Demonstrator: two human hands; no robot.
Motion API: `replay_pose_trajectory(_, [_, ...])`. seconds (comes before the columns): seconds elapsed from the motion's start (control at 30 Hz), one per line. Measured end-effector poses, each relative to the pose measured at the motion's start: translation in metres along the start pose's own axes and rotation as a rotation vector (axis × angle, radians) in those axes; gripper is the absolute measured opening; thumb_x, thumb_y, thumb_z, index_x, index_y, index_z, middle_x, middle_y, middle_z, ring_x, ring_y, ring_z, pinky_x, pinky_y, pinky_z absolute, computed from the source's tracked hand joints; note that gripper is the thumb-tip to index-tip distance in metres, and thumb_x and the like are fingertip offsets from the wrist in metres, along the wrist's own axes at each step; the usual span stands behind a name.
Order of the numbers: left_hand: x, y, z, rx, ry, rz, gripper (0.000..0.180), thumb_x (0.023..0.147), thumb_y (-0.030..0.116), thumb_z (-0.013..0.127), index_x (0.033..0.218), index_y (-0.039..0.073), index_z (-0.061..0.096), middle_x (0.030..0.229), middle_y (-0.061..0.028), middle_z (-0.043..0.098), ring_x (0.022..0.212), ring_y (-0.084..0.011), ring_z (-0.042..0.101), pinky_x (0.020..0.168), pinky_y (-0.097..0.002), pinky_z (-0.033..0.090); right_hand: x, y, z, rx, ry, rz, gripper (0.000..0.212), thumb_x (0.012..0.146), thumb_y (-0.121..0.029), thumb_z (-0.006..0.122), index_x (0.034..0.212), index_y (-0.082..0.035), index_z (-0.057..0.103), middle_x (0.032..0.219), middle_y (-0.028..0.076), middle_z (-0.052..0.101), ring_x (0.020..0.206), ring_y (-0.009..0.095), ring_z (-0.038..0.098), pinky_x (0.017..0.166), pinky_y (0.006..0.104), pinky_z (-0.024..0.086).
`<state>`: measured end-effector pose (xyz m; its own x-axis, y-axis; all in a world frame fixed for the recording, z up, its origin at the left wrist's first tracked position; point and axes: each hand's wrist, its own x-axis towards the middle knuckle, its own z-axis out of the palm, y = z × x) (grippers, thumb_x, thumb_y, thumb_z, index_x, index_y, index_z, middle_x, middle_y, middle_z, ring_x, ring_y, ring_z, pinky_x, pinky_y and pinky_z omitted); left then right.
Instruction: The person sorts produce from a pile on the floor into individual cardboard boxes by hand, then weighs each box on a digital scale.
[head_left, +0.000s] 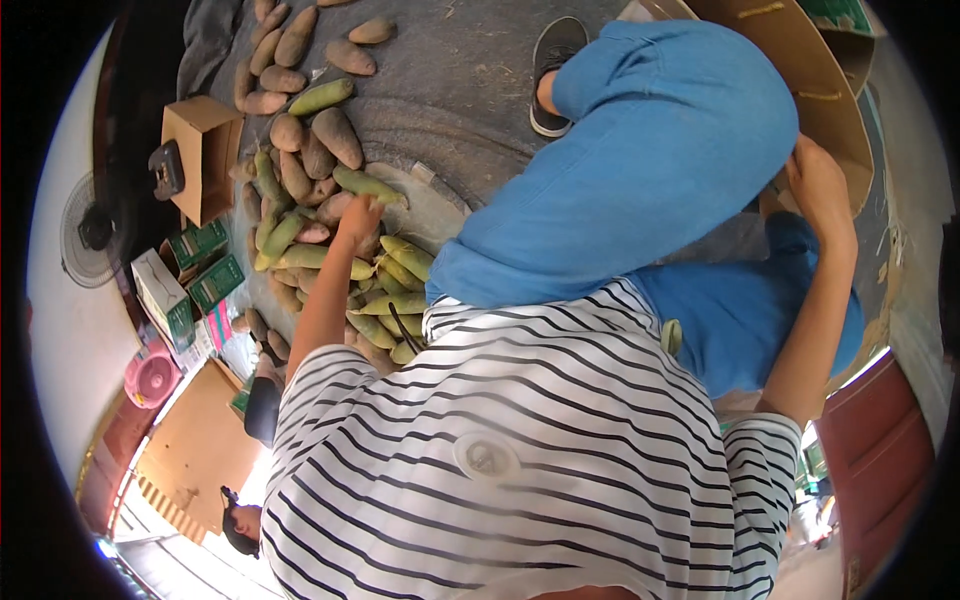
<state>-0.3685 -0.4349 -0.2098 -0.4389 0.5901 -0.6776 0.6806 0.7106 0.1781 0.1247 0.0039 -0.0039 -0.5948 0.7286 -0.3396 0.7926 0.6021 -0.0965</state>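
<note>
My left hand (360, 216) reaches down into a heap of root vegetables on the left, its fingers curled. What they hold, if anything, is hidden. Just beyond it lies a green radish (366, 186), and below it are more long green radishes (318, 256). Brownish-pink roots like sweet potatoes (338, 138) are mixed in and spread toward the far left. On the right, my right hand (818, 182) is down beside my bent knee, near the wall of a large cardboard box (835, 130). The knee hides most of its fingertips.
A dark ground sheet (450, 90) lies under the heap. At the left stand an open cardboard box (205, 160), green cartons (215, 282), a pink fan (153, 378) and a grey fan (92, 230). Another person (242, 525) is at the lower left. My legs fill the middle right.
</note>
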Motion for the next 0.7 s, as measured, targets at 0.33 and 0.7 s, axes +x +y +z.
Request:
replay_pose_trajectory(0.33, [-0.102,-0.081,0.079,0.159,0.020,-0.396,0.041,0.079,0.021,0.063,0.118,0.010,0.053,0.119,-0.0185,0.054,0.104,-0.0415,0.053,0.084,-0.0454,0.046,-0.006,-0.003,-0.007,0.093,-0.082,0.033,0.023,0.089,-0.015,0.049,0.105,0.000,0.056,0.098,0.024,0.060,0.094,0.041,0.056,0.078,0.0441,0.044])
replay_pose_trajectory(0.7, [-0.087,-0.055,0.075,0.725,-0.354,-0.263,0.038,0.088,0.016,0.054,0.125,0.019,0.051,0.125,-0.0093,0.045,0.116,-0.0270,0.041,0.095,-0.0443,0.034,-0.001,0.021,0.008,0.098,-0.046,-0.031,0.024,0.082,-0.014,0.053,0.099,0.002,0.059,0.094,0.024,0.063,0.090,0.041,0.060,0.073,0.0405,0.047])
